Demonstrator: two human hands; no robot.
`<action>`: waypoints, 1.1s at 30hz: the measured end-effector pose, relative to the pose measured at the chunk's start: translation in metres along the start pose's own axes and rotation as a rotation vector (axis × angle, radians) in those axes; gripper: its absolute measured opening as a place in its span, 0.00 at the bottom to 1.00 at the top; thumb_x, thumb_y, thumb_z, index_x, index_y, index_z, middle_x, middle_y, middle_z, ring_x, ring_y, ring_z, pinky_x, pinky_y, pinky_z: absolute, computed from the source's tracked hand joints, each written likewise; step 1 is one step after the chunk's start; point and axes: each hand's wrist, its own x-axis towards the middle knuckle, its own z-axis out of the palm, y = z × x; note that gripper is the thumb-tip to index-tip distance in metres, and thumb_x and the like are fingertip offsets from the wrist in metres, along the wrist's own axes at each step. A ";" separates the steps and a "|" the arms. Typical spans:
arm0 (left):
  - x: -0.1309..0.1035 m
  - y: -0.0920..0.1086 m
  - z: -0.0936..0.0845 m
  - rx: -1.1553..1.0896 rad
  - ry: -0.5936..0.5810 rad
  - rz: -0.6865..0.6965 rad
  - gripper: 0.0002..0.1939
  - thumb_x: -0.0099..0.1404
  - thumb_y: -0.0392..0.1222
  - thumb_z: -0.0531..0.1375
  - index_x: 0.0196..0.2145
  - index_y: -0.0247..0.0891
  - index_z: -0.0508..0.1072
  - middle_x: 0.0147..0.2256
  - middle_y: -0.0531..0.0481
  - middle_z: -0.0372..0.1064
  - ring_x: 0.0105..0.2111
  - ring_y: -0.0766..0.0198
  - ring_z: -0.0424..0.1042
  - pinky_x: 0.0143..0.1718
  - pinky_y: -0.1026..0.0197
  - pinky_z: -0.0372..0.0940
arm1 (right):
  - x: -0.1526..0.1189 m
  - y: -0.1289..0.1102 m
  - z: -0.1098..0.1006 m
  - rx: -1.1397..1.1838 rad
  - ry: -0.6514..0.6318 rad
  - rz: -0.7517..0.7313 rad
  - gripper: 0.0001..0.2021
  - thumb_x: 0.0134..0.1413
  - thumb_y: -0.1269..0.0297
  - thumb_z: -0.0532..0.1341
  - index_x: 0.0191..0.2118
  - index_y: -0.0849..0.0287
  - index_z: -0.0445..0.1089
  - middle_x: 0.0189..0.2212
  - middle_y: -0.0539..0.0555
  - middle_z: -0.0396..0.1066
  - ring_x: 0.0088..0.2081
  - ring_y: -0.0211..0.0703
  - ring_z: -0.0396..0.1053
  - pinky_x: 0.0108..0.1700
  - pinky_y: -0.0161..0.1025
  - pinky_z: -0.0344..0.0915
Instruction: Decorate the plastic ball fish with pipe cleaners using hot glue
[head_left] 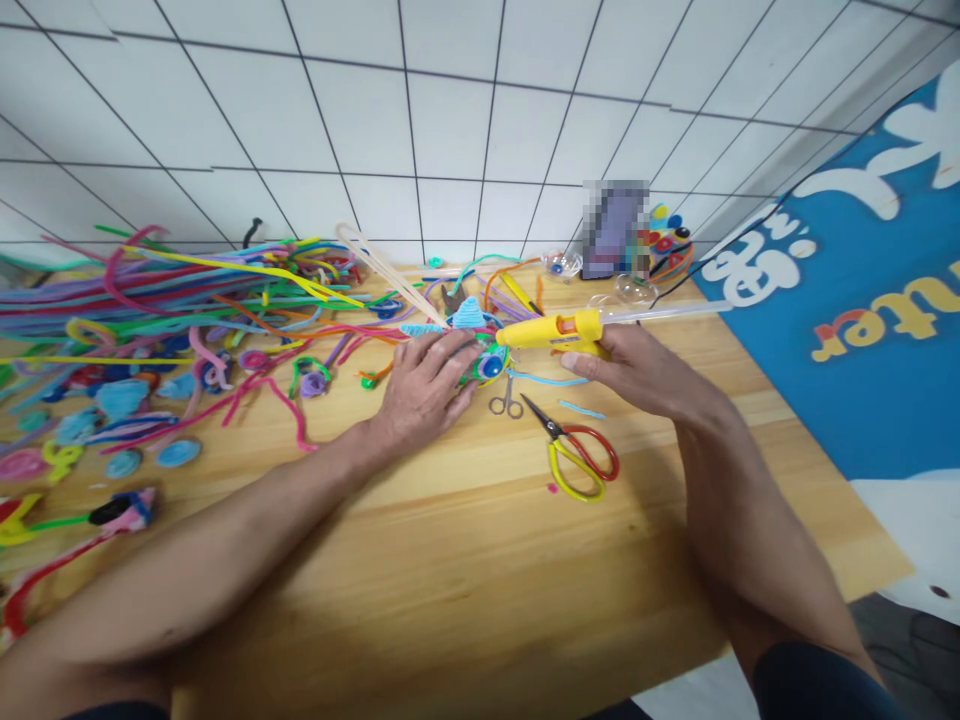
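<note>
My right hand (pixel 637 370) is wrapped round the handle of a yellow hot glue gun (pixel 551 328), with a long clear glue stick (pixel 682 311) reaching out of its back. The gun's nozzle points left, right beside a small pipe-cleaner figure (pixel 471 316) with light-blue parts and a blue googly eye (pixel 491 366). My left hand (pixel 431 385) grips this figure against the table; the fingers cover much of it. Just below the nozzle lie small scissors (pixel 507 400) and larger scissors (pixel 577 450) with one red and one yellow handle.
Bundles of coloured pipe cleaners (pixel 187 290) cover the table's left, with coiled craft pieces (pixel 124 400) before them. Pliers (pixel 452 298) and a yellow cutter (pixel 520 293) lie behind my hands. A phone-like device (pixel 615 230) leans against the tiled wall (pixel 450 120). A blue sign (pixel 885 380) stands right.
</note>
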 end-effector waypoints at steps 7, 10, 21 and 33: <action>0.001 0.001 0.000 0.003 0.013 0.013 0.23 0.75 0.43 0.61 0.66 0.42 0.69 0.63 0.38 0.72 0.62 0.45 0.68 0.60 0.42 0.63 | 0.000 0.002 0.001 0.027 0.006 -0.013 0.19 0.65 0.44 0.59 0.37 0.56 0.74 0.29 0.51 0.71 0.32 0.46 0.67 0.34 0.41 0.61; 0.001 0.001 -0.001 0.014 0.026 0.024 0.22 0.75 0.43 0.60 0.65 0.41 0.69 0.62 0.37 0.73 0.61 0.45 0.68 0.59 0.42 0.64 | 0.001 0.001 0.002 0.046 -0.002 -0.007 0.20 0.65 0.43 0.59 0.34 0.56 0.72 0.29 0.52 0.70 0.32 0.46 0.67 0.34 0.41 0.61; 0.003 0.003 -0.003 0.023 0.008 0.010 0.20 0.76 0.44 0.59 0.63 0.40 0.70 0.63 0.38 0.73 0.62 0.47 0.68 0.58 0.44 0.64 | 0.001 0.000 0.001 0.017 -0.003 0.003 0.18 0.65 0.45 0.59 0.36 0.56 0.73 0.29 0.52 0.70 0.32 0.46 0.66 0.35 0.41 0.61; 0.001 0.000 0.000 0.016 0.030 0.027 0.21 0.76 0.44 0.60 0.63 0.42 0.70 0.63 0.38 0.72 0.61 0.46 0.68 0.58 0.43 0.63 | 0.003 0.002 0.007 0.071 -0.012 -0.011 0.20 0.65 0.43 0.59 0.37 0.57 0.73 0.30 0.52 0.70 0.32 0.46 0.66 0.34 0.40 0.60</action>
